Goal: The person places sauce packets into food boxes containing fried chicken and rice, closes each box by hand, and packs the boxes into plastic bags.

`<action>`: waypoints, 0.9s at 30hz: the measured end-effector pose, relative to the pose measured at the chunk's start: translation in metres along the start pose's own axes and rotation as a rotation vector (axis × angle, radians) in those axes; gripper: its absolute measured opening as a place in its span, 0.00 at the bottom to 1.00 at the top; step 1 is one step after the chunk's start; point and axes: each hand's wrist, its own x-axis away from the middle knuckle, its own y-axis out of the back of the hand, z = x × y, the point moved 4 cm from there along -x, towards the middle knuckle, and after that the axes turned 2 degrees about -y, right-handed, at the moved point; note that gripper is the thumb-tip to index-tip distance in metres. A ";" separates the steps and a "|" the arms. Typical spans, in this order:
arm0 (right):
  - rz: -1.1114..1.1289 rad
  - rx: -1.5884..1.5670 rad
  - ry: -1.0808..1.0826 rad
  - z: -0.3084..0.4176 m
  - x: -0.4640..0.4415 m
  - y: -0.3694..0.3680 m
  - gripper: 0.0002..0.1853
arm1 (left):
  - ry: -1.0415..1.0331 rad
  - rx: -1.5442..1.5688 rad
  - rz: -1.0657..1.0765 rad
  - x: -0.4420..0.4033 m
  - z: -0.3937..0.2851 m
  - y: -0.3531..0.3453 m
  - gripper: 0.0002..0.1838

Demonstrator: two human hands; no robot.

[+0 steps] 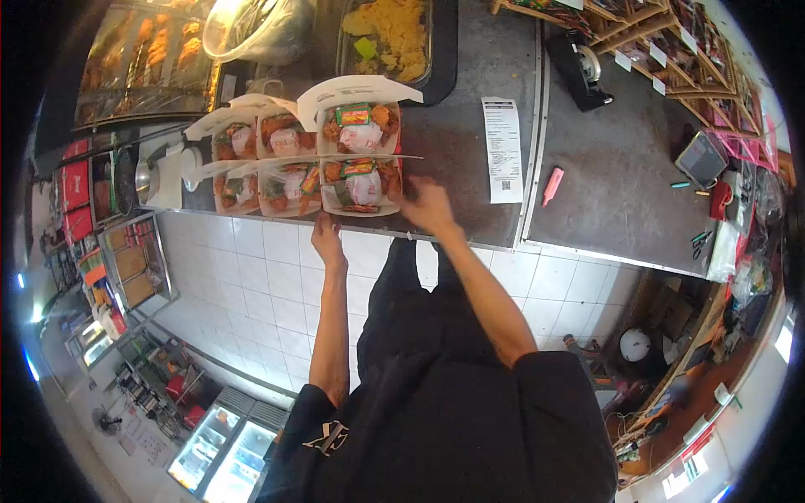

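Several open paperboard food boxes stand in two rows on the dark counter. Each holds fried chicken and a white wrapped bundle with red print; some show a green and red sachet. At the lower left corner of the front right box (362,207), my left hand (328,241) has its fingers closed against the edge. My right hand (429,205) is at that box's right side, fingers stretched towards its wall and slightly blurred. Whether they press on it I cannot tell. Behind it stands the back right box (359,126), its lid (362,89) tilted up.
A printed receipt (502,151) and a pink highlighter (553,186) lie to the right. Further back are a tape dispenser (581,71), a tray of breaded food (386,38) and a plastic-lined tub (260,29). The counter's front edge runs just before my body.
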 end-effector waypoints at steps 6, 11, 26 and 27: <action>-0.116 0.072 0.052 -0.040 0.008 -0.008 0.13 | -0.020 -0.086 0.012 0.009 -0.006 -0.018 0.24; -0.080 0.086 -0.002 -0.097 0.038 0.078 0.15 | 0.034 -0.368 0.327 0.050 0.013 -0.071 0.22; -0.202 0.375 0.473 -0.047 0.019 0.176 0.18 | -0.904 -0.827 0.532 -0.002 -0.114 -0.122 0.11; -0.219 0.351 0.491 -0.054 0.029 0.170 0.17 | -0.896 -0.813 0.514 0.001 -0.108 -0.120 0.09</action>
